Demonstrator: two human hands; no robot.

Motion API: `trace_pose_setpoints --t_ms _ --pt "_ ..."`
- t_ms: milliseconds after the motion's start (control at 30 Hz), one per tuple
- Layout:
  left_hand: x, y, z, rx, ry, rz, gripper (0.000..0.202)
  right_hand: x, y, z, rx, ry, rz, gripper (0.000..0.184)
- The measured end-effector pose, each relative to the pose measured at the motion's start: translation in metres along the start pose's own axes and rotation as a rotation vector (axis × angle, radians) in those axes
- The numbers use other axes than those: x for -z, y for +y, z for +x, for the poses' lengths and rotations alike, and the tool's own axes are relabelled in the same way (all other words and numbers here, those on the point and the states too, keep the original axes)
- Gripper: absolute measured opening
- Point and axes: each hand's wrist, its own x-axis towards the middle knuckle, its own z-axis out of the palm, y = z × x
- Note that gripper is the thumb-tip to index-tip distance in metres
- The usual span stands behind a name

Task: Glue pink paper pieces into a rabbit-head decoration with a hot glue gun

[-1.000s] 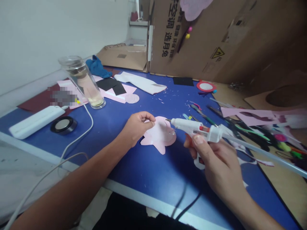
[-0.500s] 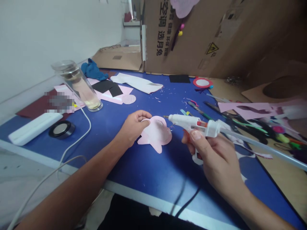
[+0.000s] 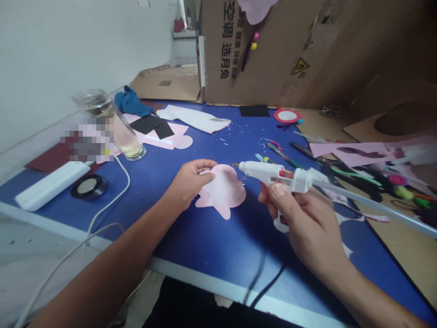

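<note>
Item: pink paper cutout (image 3: 221, 200), scalloped with pointed lobes, at the centre of the frame, above or on the blue surface (image 3: 205, 255); contact beneath it cannot be told.

Left hand (image 3: 191, 184), centre: grip pinched on the cutout's upper-left edge, thumb on top.

Right hand (image 3: 307, 214), right of centre: grip wrapped around the handle of a white hot-glue gun (image 3: 264, 172), which points left. Its metal nozzle (image 3: 235, 164) is close to the cutout's upper-right edge; whether they touch is unclear. A long translucent glue stick (image 3: 372, 202) juts from the rear toward the right edge of the frame.

Also listed: black tape roll (image 3: 89, 187), left; glass bottle (image 3: 124, 134) holding pale liquid, upper left; black cord (image 3: 269, 284), lower centre.

Hazards, as judged: a slip of the gun could bring the nozzle to the left fingers — a burn, if it is hot. Too hard a squeeze could flood the paper edge with glue. The protruding stick might snag the clutter at right; a tug on the cord, if it feeds the gun, could jerk the tip.
</note>
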Motion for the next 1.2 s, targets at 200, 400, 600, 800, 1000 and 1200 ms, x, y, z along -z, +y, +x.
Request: trace_pose_setpoints --t_ms 200,400,600,800,1000,1200 --pt "0.0015 0.0019 -0.0005 0.011 0.010 -0.023 0.034 0.0018 0.0012 -0.0018 0.029 0.031 -0.005 0.048" --pt "0.0014 0.0024 -0.0009 0.026 0.001 0.023 0.030 0.0012 0.0015 -0.0004 0.029 0.038 -0.014 0.048" --pt "0.0020 -0.0003 -0.0022 -0.010 0.022 0.089 0.025 0.0021 0.0015 -0.0009 0.033 0.054 0.012 0.050" --pt "0.0041 -0.0047 0.0019 -0.006 0.012 0.032 0.025 0.0030 -0.0021 -0.0010 0.004 0.059 -0.006 0.052" --pt "0.0052 -0.0022 0.0016 0.019 -0.023 0.025 0.025 0.0030 -0.0041 0.0003 0.013 0.059 -0.002 0.054" --pt "0.0076 -0.0007 0.0005 0.048 -0.086 0.036 0.043 0.0027 -0.0062 -0.0001 0.005 0.068 0.005 0.056"
